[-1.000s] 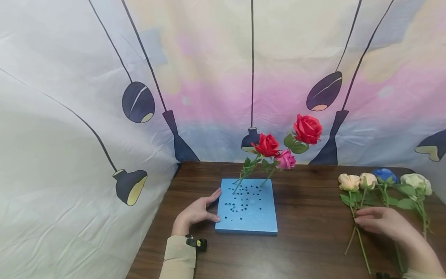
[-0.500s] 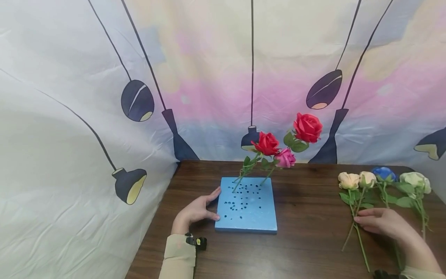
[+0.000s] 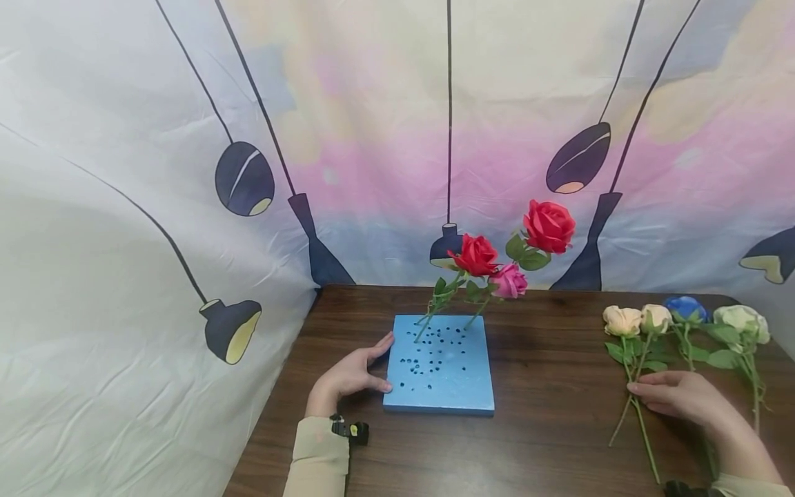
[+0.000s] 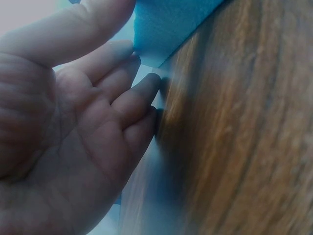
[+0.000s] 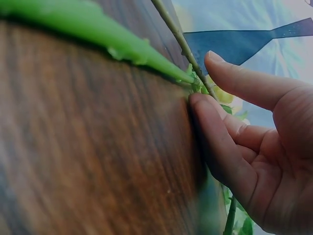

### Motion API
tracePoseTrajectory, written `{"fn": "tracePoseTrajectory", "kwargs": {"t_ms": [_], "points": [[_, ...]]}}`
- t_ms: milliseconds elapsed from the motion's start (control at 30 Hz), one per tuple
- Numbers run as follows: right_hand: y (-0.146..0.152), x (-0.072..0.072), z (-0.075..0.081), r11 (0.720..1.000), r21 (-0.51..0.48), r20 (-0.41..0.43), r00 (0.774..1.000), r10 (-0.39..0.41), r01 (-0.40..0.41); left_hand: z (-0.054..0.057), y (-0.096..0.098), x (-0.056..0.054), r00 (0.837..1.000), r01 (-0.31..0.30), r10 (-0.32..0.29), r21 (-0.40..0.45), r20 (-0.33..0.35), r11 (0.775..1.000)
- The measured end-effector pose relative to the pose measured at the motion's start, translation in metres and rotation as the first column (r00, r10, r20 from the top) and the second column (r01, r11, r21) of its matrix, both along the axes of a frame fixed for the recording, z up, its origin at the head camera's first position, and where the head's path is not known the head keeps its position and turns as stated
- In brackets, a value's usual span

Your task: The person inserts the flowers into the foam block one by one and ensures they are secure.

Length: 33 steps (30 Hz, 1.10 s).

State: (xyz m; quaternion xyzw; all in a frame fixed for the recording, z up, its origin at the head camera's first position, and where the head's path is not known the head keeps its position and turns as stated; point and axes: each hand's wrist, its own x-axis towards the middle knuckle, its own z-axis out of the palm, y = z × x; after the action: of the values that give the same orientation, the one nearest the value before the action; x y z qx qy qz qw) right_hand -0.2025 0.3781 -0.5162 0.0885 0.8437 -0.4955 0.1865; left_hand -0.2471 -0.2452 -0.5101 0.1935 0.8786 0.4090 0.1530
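Observation:
In the head view, my left hand point(image 3: 348, 376) rests against the left edge of a blue foam board point(image 3: 450, 386) dotted with holes, thumb and index finger spread along it. Two red roses point(image 3: 549, 226) and a pink rose point(image 3: 509, 281) stand tilted in the board's far part. My right hand point(image 3: 686, 397) is at the crossed stems of two cream roses point(image 3: 622, 322). In the right wrist view, a thin brownish stem point(image 5: 178, 36) runs between the thumb and index finger, which stand apart. The left wrist view shows the palm beside the board's edge point(image 4: 168, 29).
A blue rose point(image 3: 685, 310) and a pale green-white rose point(image 3: 742, 324) lie to the right of the cream ones. The dark wooden table point(image 3: 546, 428) backs onto a fabric backdrop point(image 3: 385, 138) printed with hanging lamps.
My right hand has shifted slightly left at the cream roses' stems, and the brownish stem's lower end has moved a little left. The left hand keeps its place at the board.

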Motion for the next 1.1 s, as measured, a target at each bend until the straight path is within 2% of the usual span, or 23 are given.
{"fn": "tracePoseTrajectory", "kwargs": {"t_ms": [267,700,900,1100], "points": [[-0.0011,-0.0009,-0.0032,0.999,0.051,0.017,1.000,0.011,-0.012,0.0008,-0.0004,0.0014,1.000,0.005,-0.005,-0.011,0.001,1.000],[-0.0008,-0.0028,-0.0043,0.999,0.051,0.020,1.000,0.000,-0.001,0.0013,-0.0006,0.0030,1.000,-0.013,0.013,-0.008,0.005,1.000],[-0.0006,-0.0020,-0.0034,1.000,0.031,0.009,1.000,0.003,-0.003,0.0016,-0.0001,0.0025,1.000,-0.019,0.019,0.001,0.010,1.000],[0.0040,-0.0021,-0.0047,0.999,-0.047,0.005,1.000,0.011,-0.011,0.0019,0.0002,0.0018,1.000,-0.013,0.013,-0.003,0.010,1.000]]}}
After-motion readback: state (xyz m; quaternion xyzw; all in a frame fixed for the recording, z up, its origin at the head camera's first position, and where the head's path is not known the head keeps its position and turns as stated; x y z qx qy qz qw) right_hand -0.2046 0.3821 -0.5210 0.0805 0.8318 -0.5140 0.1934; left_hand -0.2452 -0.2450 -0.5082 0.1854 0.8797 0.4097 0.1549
